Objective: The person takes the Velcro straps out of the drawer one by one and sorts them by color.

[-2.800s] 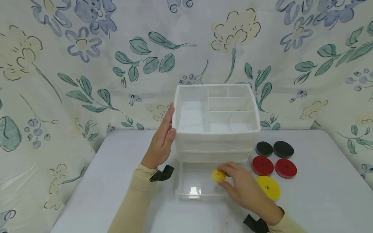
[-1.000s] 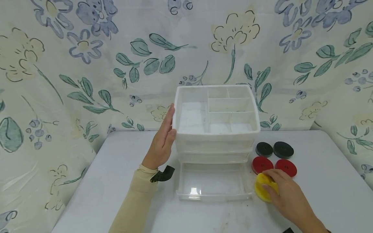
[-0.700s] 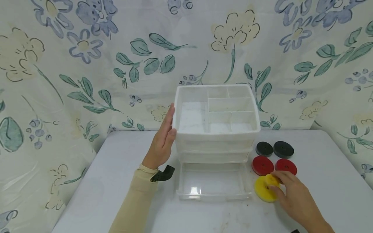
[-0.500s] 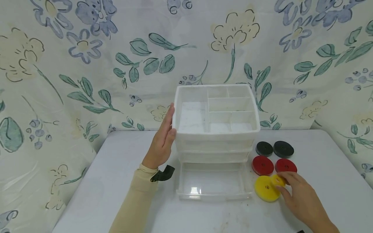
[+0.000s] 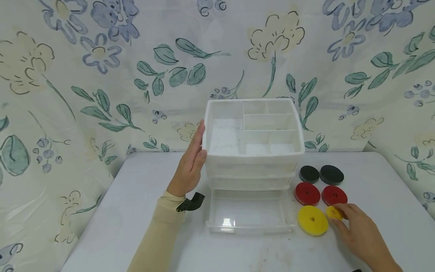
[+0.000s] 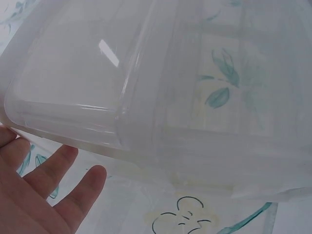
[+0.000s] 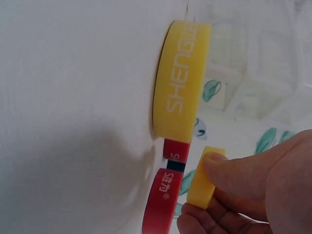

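A white plastic drawer box (image 5: 255, 156) stands mid-table, its clear bottom drawer (image 5: 249, 209) pulled out. My left hand (image 5: 188, 166) rests against the box's left side with straight fingers; in the left wrist view the fingers (image 6: 80, 195) lie beside its translucent wall. My right hand (image 5: 361, 232) pinches a small yellow ring-shaped roll (image 5: 333, 212) between thumb and fingers. That roll is just right of the large yellow roll (image 5: 313, 220) and in front of a red roll (image 5: 334, 195). In the right wrist view the small yellow roll (image 7: 201, 180) appears raised off the table.
Another red roll (image 5: 307, 193) and two black rolls, one left (image 5: 309, 174) and one right (image 5: 332, 175), lie behind, close to the box's right side. The box's top tray (image 5: 224, 136) is divided into compartments. A floral cloth (image 5: 217, 56) hangs behind the white table (image 5: 136, 226).
My right hand has carried the small yellow roll from above the pulled-out drawer, across the large yellow roll, to its right side. My left hand has stayed against the box.
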A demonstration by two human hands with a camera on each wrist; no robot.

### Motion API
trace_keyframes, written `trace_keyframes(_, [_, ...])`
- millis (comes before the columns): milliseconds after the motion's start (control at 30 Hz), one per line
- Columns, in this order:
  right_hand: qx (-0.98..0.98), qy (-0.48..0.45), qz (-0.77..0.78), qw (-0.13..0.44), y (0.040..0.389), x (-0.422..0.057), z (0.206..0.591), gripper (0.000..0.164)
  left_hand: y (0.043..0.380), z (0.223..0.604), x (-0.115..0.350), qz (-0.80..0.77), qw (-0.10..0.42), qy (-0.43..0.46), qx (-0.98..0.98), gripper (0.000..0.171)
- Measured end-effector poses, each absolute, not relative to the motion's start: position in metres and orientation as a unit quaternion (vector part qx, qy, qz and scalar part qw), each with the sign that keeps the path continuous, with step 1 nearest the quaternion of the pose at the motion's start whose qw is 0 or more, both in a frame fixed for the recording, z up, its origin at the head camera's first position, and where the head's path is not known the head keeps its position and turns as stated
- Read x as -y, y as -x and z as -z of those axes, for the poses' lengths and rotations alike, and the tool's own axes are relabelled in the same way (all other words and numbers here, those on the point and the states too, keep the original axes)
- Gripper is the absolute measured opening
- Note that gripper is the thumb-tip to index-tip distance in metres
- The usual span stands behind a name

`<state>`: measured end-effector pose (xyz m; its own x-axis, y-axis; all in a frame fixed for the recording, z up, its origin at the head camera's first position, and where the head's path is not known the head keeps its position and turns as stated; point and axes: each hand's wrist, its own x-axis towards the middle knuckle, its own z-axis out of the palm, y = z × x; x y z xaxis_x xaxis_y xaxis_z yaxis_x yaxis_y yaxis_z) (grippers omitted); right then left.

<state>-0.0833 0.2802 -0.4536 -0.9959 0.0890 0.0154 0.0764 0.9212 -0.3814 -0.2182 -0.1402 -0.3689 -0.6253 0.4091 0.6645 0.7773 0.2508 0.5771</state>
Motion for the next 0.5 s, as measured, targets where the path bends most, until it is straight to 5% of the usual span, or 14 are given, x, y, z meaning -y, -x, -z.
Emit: trace_keyframes(500, [0.979,0.076,-0.186,-0.016,0.089,-0.293,0.461,0.053,0.218,0.370,0.140,0.473,0.201,0.391,0.763,0.060])
